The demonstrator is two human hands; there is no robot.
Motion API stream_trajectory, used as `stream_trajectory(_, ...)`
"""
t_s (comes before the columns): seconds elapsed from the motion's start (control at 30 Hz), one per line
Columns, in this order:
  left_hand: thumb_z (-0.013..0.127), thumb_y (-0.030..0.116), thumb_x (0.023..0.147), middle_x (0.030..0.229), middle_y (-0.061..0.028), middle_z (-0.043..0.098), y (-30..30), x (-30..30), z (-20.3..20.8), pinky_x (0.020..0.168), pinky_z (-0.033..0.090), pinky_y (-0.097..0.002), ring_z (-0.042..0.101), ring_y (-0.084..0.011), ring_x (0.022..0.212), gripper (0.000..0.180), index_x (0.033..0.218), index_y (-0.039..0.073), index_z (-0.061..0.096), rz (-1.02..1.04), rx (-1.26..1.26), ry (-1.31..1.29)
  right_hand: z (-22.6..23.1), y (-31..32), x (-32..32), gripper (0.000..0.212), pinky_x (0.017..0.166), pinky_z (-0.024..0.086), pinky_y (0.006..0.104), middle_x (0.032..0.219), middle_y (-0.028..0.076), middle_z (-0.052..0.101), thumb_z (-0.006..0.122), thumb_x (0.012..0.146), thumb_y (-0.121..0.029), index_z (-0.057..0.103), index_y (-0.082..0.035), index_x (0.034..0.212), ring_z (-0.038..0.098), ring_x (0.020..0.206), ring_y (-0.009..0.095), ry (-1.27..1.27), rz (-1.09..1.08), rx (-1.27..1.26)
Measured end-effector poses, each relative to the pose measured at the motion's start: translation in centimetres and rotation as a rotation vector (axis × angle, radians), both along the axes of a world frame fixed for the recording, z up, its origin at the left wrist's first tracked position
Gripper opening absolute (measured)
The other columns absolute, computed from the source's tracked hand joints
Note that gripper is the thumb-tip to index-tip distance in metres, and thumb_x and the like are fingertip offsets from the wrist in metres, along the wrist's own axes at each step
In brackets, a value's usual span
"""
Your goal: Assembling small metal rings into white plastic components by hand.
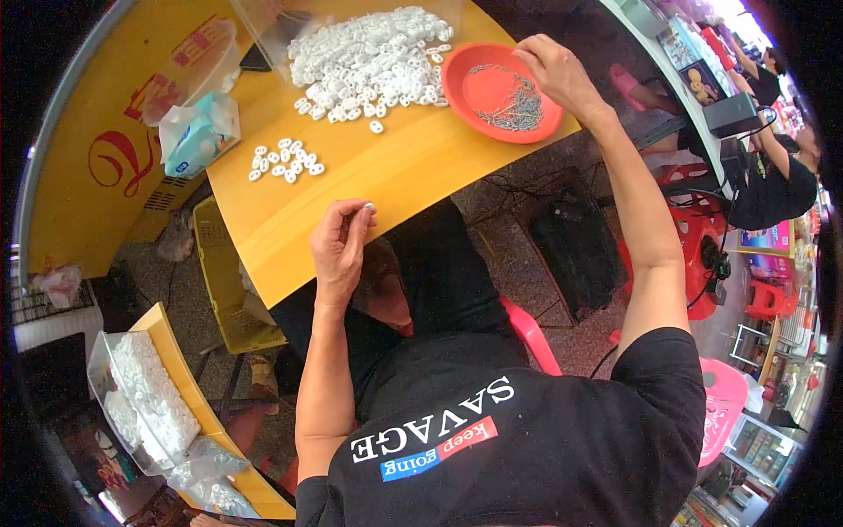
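My left hand [341, 250] is closed near the front edge of the table, its thumb and fingers pinched around a small white plastic piece [369, 206], mostly hidden by the fingers. At the upper right, my right hand [558, 77] hangs over the rim of a red plastic bowl [465, 95], fingers bent and pressed together. What these fingertips hold, if anything, is too small to make out. Thin silvery metal pins [518, 110] lie heaped in the bowl. Beyond my left hand a small group of white two-holed plastic pieces [285, 160] lies on the table.
A big pile of similar white pieces [369, 61] covers the back of the yellow table [378, 162]. To its left stands a tissue pack [204, 133]. A yellow crate [224, 290] sits below the table, and a clear box of white pieces [149, 395] stands at lower left.
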State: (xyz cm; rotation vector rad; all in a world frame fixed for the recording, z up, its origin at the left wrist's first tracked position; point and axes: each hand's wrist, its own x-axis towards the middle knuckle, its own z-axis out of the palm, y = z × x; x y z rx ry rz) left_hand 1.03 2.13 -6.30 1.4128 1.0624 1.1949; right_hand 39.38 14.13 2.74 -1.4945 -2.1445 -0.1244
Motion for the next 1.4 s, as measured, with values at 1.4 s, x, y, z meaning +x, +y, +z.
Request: stream_trajectory(1.4,0.059,0.005,0.095,0.091,-0.0021,0.062,0.0,-0.2,0.2,0.076,0.05,-0.0225,0.06,-0.0084,0.082,0.01,0.104,0.001,0.061,-0.046,-0.028,0.024,-3.5,1.0,0.4,0.018,0.077,0.05,0.0412,0.091,0.014,0.065,0.062,0.086,-0.018,0.065,-0.003,0.095,0.064,0.087,0.033,-0.093,-0.018,-0.191)
